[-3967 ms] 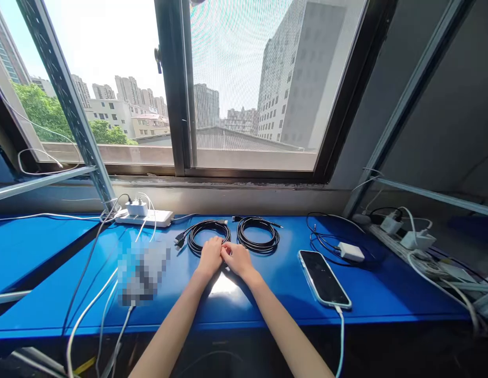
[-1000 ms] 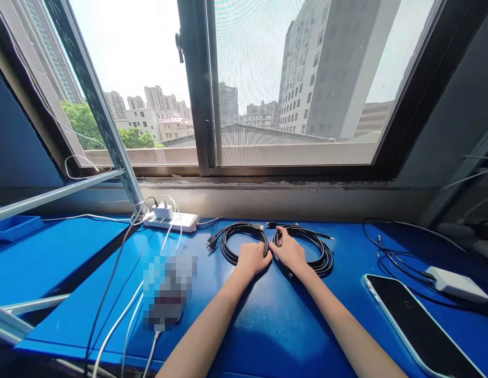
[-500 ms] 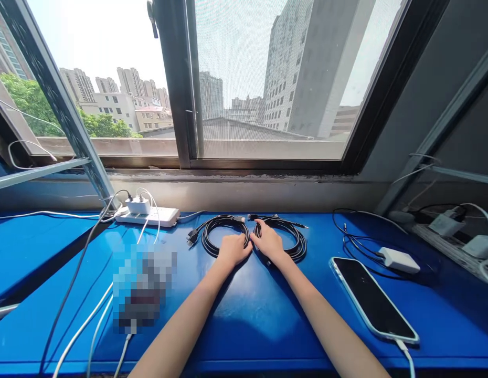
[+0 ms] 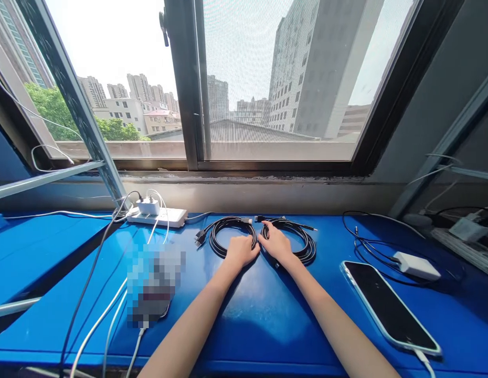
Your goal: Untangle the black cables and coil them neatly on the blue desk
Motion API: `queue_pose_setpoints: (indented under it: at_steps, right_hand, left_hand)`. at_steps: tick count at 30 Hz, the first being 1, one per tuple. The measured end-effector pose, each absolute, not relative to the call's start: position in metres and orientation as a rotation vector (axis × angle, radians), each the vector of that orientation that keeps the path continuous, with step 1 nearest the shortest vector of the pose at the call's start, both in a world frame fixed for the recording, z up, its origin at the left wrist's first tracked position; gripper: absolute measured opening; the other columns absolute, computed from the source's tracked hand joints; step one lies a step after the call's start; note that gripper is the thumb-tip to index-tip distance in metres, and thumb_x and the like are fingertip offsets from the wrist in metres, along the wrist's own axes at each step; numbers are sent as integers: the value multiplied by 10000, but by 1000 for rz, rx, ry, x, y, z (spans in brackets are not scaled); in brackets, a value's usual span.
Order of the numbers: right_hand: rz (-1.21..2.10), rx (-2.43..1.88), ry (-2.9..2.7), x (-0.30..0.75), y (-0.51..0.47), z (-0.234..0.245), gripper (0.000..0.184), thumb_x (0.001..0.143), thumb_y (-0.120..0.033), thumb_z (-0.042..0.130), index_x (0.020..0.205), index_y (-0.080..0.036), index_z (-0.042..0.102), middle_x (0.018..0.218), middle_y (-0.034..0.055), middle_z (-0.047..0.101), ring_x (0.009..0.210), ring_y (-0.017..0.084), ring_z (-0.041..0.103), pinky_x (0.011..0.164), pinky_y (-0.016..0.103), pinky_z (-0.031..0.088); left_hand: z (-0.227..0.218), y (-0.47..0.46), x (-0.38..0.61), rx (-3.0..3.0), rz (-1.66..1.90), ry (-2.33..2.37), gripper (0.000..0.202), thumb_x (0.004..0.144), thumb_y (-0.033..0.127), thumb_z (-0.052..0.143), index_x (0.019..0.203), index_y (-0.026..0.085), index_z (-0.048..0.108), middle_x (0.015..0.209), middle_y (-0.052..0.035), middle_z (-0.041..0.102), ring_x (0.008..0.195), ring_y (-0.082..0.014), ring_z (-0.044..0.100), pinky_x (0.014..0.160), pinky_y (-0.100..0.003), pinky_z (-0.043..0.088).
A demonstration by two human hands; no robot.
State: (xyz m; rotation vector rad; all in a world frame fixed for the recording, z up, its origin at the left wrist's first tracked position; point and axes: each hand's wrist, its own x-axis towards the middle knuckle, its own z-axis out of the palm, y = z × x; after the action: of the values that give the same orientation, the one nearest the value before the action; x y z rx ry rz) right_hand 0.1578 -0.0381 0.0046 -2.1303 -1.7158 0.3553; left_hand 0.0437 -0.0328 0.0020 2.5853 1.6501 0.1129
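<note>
A blue bench [image 4: 263, 325] with a smooth, glossy top stands below a window, and two round coils of shiny black cable lie side by side near its back edge. On the left coil [image 4: 213, 239], black plugs poke out to the left and a pale connector sits at the top. The right coil [image 4: 309, 249] has a slim, pale-tipped plug pointing right.

Your left hand [image 4: 240, 250] is curled over the right side of the left coil, and your right hand [image 4: 277, 244] rests on the left side of the right coil, index finger reaching away from the thumb. You cannot tell how firmly either hand grips, as some fingertips are hidden. The thumbs are close together between the rings.

To your left, a white plastic power strip [image 4: 171, 217] has a boxy white adapter [image 4: 148, 206] in its sockets. A pixelated object [image 4: 155, 286] lies nearer you. To your right are a dark-screened phone [image 4: 391, 304] with rounded corners in a pale case, and a white rectangular block [image 4: 417, 266] beside looped black cable.
</note>
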Motion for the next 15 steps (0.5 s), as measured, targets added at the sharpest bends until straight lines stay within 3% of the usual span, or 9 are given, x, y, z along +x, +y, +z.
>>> queue_pose_setpoints:
  at_steps: [15]
  right_hand:
    - [339, -2112, -1740, 160, -37, 1, 500, 857, -294, 436, 1352, -227, 434, 956, 53, 663, 998, 220, 606, 765, 289, 439]
  left_hand:
    - [4, -36, 42, 2559, 158, 1656, 342, 898, 316, 389, 988, 133, 664, 975, -151, 709, 953, -300, 661, 797, -354, 474]
